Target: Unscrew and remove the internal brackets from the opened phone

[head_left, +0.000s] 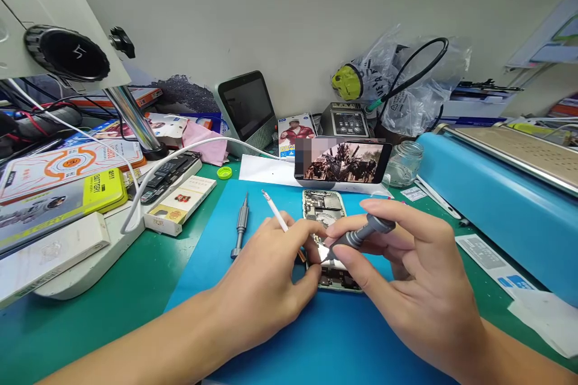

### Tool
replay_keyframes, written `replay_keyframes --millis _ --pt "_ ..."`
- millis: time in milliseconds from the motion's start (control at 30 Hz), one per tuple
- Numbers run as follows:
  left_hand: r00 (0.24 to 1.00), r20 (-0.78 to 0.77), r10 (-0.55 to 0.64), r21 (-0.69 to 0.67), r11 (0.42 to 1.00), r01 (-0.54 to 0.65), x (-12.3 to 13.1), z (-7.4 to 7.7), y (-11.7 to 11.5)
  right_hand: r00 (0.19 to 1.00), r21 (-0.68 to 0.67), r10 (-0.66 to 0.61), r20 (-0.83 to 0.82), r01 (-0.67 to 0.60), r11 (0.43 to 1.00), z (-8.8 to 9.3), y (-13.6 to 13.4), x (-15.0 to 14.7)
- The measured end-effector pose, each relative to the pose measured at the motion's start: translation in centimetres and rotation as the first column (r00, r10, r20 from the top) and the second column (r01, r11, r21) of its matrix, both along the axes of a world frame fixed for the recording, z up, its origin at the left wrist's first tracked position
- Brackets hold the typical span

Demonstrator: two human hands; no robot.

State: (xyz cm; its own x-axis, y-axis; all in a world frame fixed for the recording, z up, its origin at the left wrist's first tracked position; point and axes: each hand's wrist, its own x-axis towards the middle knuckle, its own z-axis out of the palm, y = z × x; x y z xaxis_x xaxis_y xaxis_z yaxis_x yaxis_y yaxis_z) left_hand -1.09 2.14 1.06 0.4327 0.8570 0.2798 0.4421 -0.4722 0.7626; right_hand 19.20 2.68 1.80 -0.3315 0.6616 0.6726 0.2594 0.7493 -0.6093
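Observation:
An opened phone with its insides showing lies on a blue mat. My right hand is closed round a grey screwdriver, whose tip points down into the phone's middle. My left hand rests on the mat beside the phone; its fingertips pinch at the phone's edge, and a thin white stick pokes up from between its fingers. What the fingertips grip is hidden.
A second grey screwdriver lies on the mat to the left. A phone playing video stands behind, next to a glass jar. A microscope base with boxes sits left; a blue machine right.

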Motion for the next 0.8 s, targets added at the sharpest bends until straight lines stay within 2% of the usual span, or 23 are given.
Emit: replay_keyframes --millis 300,800 --pt "1.0 0.0 0.019 0.025 1.0 -0.019 0.04 0.03 0.0 1.0 0.011 -0.027 0.006 0.027 1.0 0.1 0.06 0.0" --pt "1.0 -0.009 0.02 0.015 1.0 -0.02 0.04 0.37 0.13 0.999 -0.097 -0.045 0.015 0.047 0.994 -0.26 0.21 -0.02"
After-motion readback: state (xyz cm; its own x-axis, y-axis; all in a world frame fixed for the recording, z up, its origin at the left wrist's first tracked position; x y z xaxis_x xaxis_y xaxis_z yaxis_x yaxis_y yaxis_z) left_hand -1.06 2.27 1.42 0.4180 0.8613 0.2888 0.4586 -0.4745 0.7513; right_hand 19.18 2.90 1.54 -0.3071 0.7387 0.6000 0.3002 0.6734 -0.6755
